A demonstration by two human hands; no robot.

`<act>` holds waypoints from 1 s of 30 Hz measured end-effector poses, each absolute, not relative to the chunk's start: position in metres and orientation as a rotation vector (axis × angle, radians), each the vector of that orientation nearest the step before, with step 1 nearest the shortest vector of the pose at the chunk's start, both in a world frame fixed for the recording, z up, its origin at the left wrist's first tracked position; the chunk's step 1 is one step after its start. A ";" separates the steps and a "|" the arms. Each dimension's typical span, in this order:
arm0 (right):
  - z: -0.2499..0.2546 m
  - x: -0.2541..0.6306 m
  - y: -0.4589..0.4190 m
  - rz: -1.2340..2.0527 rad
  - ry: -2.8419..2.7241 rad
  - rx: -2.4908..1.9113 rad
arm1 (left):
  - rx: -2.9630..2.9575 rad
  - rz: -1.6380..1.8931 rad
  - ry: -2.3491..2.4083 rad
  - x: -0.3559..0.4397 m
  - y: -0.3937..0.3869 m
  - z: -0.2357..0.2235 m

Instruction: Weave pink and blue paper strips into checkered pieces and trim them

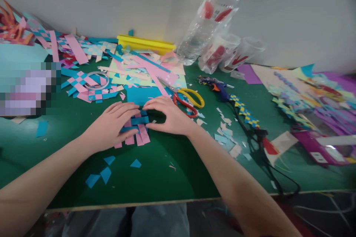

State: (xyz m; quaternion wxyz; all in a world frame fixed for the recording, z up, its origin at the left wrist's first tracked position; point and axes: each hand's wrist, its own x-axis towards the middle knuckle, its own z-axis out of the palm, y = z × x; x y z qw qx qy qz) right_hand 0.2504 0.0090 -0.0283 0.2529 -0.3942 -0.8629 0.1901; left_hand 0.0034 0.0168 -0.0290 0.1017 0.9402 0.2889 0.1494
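Note:
A small weave of pink and blue paper strips (pixel 143 133) lies flat on the green table. My left hand (pixel 115 124) rests across its left part, fingers stretched and thumb apart, covering some strips. At the right edge, my right hand (pixel 169 114) is curved, its thumb and fingertips apart and touching the strip ends around a blue strip (pixel 139 120). Just behind the hands is a blue paper sheet (pixel 141 94). Scissors (pixel 191 98) with one yellow and one red handle lie beyond my right hand.
Blue paper scraps (pixel 105 174) lie near the table's front edge. A glue gun (pixel 219 88) with a black cable is to the right. Bagged cups (pixel 219 48) stand against the wall. A clear tape ring (pixel 96 80) sits among woven pieces. Purple paper (pixel 333 118) lies far right.

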 end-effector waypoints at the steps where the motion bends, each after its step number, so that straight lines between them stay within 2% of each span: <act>1: -0.028 0.251 0.009 0.518 -2.368 -1.051 | 2.793 0.431 0.821 0.004 0.015 -0.030; 11: -0.034 0.249 0.011 0.520 -2.442 -1.097 | 2.813 0.322 0.827 0.004 0.012 -0.036; 25: -0.034 0.237 0.001 0.284 -2.468 -1.170 | 2.775 0.360 0.931 0.015 0.007 -0.033; 30: -0.036 0.235 0.002 0.310 -2.461 -1.191 | 2.758 0.355 1.001 0.021 0.005 -0.034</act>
